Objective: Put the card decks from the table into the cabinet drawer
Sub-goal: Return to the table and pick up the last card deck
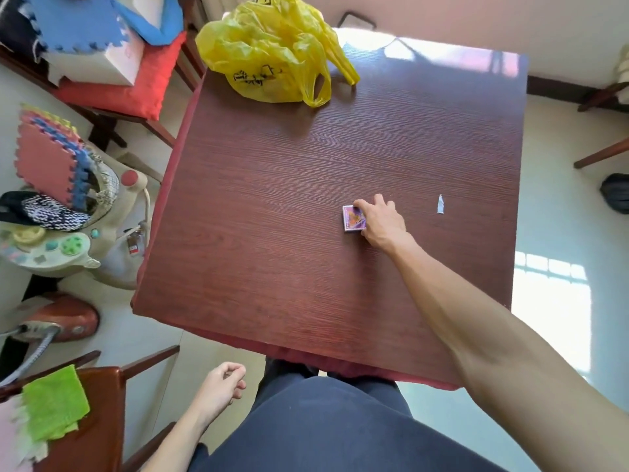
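Note:
A small purple card deck point(352, 218) lies flat on the dark red wooden table point(272, 216), right of its middle. My right hand point(383, 221) reaches across the table and rests on the deck's right side, fingers curled over its top and near edges. My left hand point(221, 388) hangs below the table's near edge, off to the left, fingers loosely curled with nothing in them. No cabinet or drawer shows in the head view.
A crumpled yellow plastic bag point(272, 52) sits at the table's far edge. A small scrap of paper point(440, 204) lies right of the deck. Wooden chairs point(102, 403) with cloths and cushions, foam mats point(47, 158) and a baby toy crowd the left side.

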Action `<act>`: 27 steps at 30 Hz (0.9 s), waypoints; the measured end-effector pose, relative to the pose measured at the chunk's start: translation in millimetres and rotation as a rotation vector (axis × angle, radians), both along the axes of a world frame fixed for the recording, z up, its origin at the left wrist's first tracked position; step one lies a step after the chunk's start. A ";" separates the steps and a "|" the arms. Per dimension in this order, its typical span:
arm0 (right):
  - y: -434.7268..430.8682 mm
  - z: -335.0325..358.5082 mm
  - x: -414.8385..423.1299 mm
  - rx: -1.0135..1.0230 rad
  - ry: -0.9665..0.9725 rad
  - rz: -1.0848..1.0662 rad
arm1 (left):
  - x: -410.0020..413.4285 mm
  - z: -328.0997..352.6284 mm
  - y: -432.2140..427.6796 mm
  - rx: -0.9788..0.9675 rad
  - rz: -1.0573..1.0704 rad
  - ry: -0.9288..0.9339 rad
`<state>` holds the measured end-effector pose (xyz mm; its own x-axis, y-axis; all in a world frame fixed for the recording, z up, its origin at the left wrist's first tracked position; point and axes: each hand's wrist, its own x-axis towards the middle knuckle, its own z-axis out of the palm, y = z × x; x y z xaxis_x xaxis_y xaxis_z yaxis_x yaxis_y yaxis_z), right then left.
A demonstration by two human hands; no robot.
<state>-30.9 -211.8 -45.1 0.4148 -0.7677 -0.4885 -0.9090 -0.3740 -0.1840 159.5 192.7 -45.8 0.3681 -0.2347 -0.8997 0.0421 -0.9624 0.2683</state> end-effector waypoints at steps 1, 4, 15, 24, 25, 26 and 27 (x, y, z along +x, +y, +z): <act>6.9 -0.2 -5.5 0.005 -0.018 0.006 | -0.2 -1.4 -2.5 -0.003 -0.004 0.003; 32.8 -0.2 -26.7 0.074 -0.121 -0.046 | -1.0 -4.8 -10.0 -0.015 -0.022 0.026; 144.5 47.3 -87.6 0.736 -1.026 -1.006 | -1.2 0.0 -21.9 -0.004 -0.130 0.066; 199.7 52.1 -105.1 1.022 -1.273 -1.162 | -5.2 15.7 -23.8 -0.009 -0.241 0.038; 201.9 51.7 -106.6 1.060 -1.303 -1.168 | -6.2 16.4 -23.7 -0.013 -0.253 0.032; 204.0 50.8 -108.5 1.098 -1.337 -1.173 | -7.2 17.3 -23.0 -0.016 -0.269 0.023; 206.0 49.8 -109.8 1.125 -1.368 -1.179 | -8.6 17.9 -21.9 -0.017 -0.287 0.014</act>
